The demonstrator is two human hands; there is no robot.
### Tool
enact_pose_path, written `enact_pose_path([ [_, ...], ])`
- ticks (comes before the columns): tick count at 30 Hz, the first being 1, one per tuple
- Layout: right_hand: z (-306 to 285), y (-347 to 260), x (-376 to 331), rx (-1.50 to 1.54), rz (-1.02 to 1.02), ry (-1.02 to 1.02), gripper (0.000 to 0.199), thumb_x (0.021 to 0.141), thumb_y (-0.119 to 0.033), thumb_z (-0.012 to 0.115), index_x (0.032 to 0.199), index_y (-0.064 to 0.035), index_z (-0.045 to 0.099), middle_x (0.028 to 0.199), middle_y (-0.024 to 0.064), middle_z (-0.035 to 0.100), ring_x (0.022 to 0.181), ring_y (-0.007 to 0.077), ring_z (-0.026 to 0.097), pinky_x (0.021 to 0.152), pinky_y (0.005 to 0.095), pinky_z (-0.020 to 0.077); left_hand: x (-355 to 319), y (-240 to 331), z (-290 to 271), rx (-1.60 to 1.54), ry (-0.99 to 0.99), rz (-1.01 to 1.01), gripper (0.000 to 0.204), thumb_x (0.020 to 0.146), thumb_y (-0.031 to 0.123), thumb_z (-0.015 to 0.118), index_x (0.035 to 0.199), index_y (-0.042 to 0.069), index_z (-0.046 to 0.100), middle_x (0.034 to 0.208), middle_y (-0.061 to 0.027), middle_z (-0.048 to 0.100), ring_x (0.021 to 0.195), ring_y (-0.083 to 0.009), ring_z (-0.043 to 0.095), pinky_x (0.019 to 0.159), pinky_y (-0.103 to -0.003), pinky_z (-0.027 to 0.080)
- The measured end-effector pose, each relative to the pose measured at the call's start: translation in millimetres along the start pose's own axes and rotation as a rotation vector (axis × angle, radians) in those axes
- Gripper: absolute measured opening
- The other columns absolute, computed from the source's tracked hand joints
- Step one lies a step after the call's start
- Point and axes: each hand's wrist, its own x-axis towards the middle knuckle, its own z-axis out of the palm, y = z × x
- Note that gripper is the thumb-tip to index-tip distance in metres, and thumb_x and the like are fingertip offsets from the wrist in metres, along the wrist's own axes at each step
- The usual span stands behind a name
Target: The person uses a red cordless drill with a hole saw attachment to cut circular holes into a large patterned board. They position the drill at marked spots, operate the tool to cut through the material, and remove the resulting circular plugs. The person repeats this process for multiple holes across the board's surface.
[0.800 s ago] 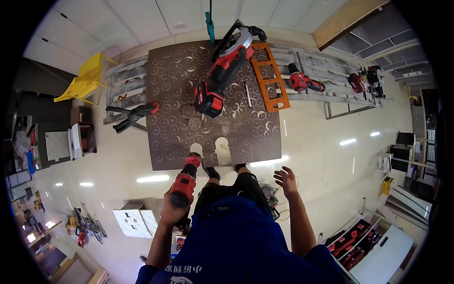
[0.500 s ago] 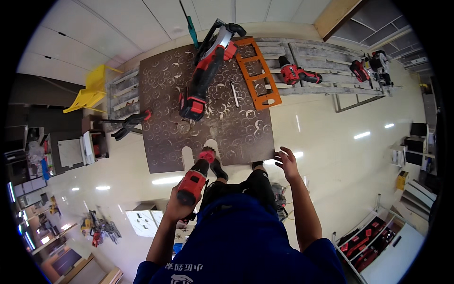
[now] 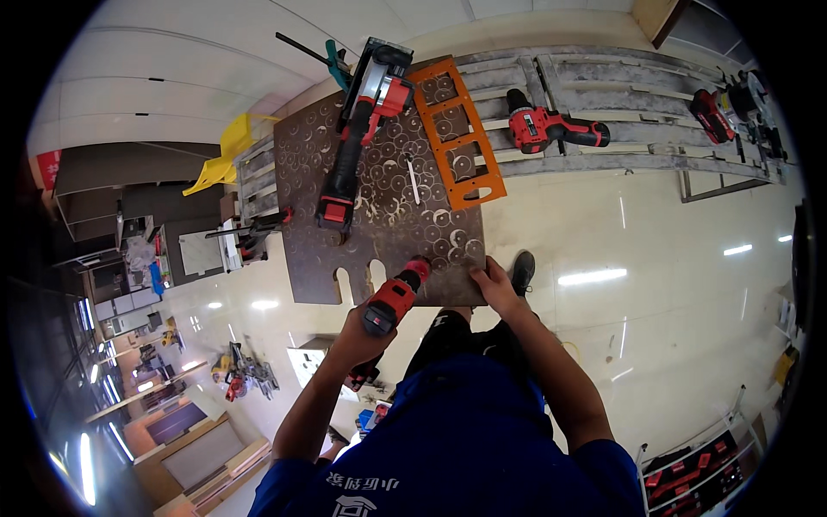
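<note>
Since the earlier frame the right hand point(image 3: 495, 284) has dropped onto the dark board's point(image 3: 379, 215) near edge, fingers pressed flat, holding nothing. The left hand point(image 3: 362, 332) grips the red drill point(image 3: 392, 300) closed — its nose at that edge. Best to keep the board pinned and the drill square — fingers clear.

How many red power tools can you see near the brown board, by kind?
Drills: 2, one in the left hand, one on the rack
Circular saw: 1
Total: 3
A red tool far right is too small to tell.
</note>
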Motion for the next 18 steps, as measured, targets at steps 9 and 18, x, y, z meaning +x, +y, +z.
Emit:
enact_pose_path([
  [9, 4, 8, 4, 0.055, -0.071, -0.014, 0.032, 0.095, -0.018, 0.058, 0.12, 0.002, 0.056, 0.105, 0.007, 0.064, 0.097, 0.0126, 0.057, 0.088, 0.0273, 0.046, 9, 17, 6, 0.006, 0.056, -0.02, 0.037, 0.074, 0.004, 0.069, 0.109, 0.002, 0.061, 0.084, -0.0121, 0.068, 0.079, -0.0201, 0.068, 0.075, -0.034, 0.053],
  [18, 3, 4, 8, 0.08, -0.067, -0.021, 0.034, 0.097, -0.019, 0.055, 0.125, 0.0006, 0.055, 0.109, 0.0061, 0.064, 0.1, 0.0129, 0.057, 0.091, 0.028, 0.0448, 13, 17, -16, -0.222, -0.073, -0.31, 0.041, 0.075, -0.001, 0.059, 0.115, 0.003, 0.06, 0.093, -0.0038, 0.068, 0.077, -0.0132, 0.065, 0.067, -0.029, 0.054],
])
